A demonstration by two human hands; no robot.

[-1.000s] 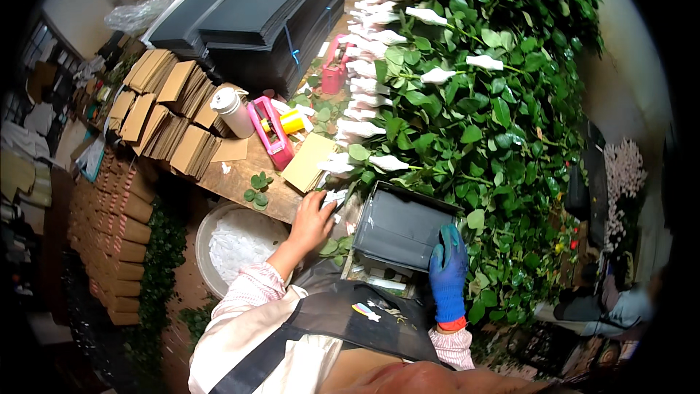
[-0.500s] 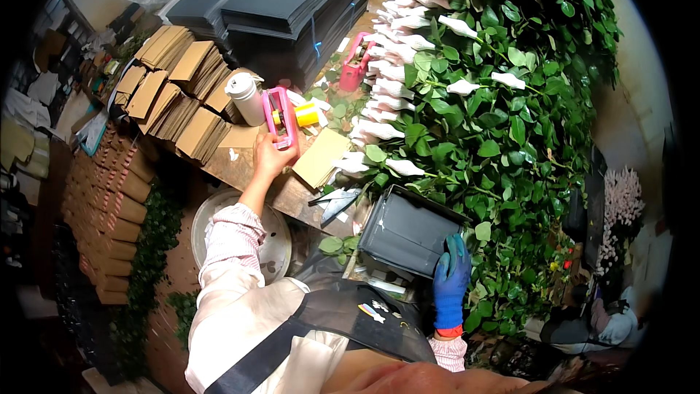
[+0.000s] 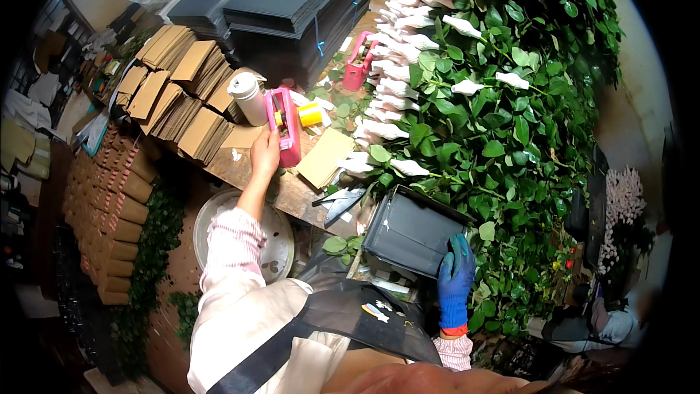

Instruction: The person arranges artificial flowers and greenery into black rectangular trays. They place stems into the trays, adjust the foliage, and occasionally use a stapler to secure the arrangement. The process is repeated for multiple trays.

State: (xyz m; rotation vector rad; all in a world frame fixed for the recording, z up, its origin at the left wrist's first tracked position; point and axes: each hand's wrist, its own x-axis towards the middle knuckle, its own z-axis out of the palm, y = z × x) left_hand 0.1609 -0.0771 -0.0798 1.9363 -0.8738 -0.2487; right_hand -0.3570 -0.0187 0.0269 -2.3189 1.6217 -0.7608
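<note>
The bare left hand point(image 3: 264, 152) clasps its fingers around the pink plastic tape dispenser point(image 3: 283, 125) on the wooden table point(image 3: 240, 164), at ten o'clock. The blue-gloved right hand point(image 3: 456, 273) grips the dark folded plastic sleeve point(image 3: 412, 230). Best lift the dispenser squarely, keeping the sleeve steady.

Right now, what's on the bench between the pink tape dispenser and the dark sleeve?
Head view: a tan paper pad, then dark scissors-like blades, lie between the pink tape dispenser and dark sleeve.
</note>
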